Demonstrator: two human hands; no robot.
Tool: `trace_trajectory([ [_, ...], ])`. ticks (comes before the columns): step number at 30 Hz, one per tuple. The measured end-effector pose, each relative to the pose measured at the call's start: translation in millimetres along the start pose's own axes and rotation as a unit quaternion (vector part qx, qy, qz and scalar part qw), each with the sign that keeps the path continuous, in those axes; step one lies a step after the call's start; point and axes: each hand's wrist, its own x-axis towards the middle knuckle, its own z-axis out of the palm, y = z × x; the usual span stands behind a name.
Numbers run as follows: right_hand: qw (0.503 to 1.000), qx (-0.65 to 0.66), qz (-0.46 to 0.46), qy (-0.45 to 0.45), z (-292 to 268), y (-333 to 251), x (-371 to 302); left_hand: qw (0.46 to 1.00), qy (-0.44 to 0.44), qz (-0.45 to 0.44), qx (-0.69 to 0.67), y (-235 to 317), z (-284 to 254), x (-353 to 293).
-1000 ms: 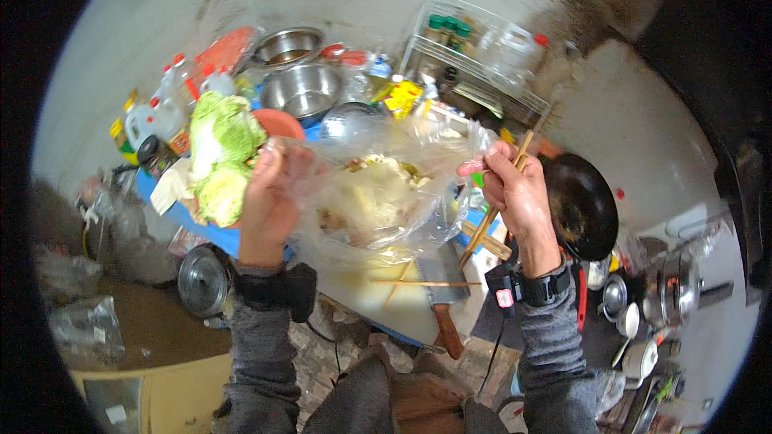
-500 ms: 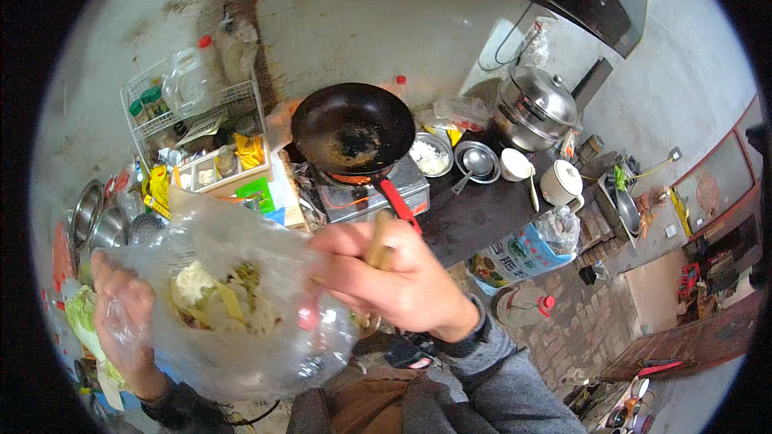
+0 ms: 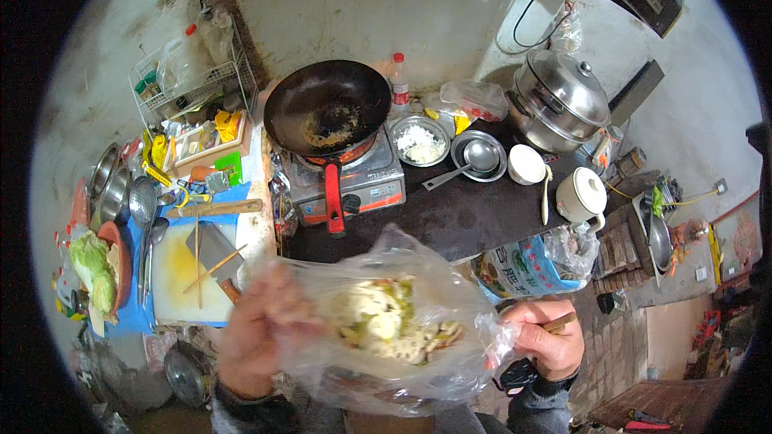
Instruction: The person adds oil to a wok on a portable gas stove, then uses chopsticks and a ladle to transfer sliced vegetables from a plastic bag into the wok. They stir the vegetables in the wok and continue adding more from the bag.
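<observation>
Head view: our left hand (image 3: pixel 261 328), blurred, and our right hand (image 3: pixel 551 339) grip a clear plastic bag (image 3: pixel 322 376) at opposite sides, the bag stretched between them in front of our body, pale and green food (image 3: pixel 390 317) inside. Our right hand also clasps a wooden stick (image 3: pixel 560 322). Beyond it we see a blue-and-white sack (image 3: pixel 527 264) printed with large characters. Farther back, a red-labelled bottle (image 3: pixel 400 84) stands beside a black wok (image 3: pixel 322 108), which sits on a stove (image 3: pixel 374 181) with small lettering on its front.
</observation>
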Motion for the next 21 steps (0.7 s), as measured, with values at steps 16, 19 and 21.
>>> trace_trajectory([
  [16,0.947,0.04,0.041,0.316,-151.5,171.9,79.0,0.975,0.01,0.14,0.171,-123.9,-85.7,199.6],
  [19,0.934,0.096,0.052,0.34,-164.9,216.8,102.2,0.977,0.036,0.115,0.176,-119.3,-115.5,202.2],
  [21,0.933,0.043,0.038,0.356,-177.1,234.6,110.9,0.974,0.106,0.065,0.188,-114.9,-128.3,197.9],
])
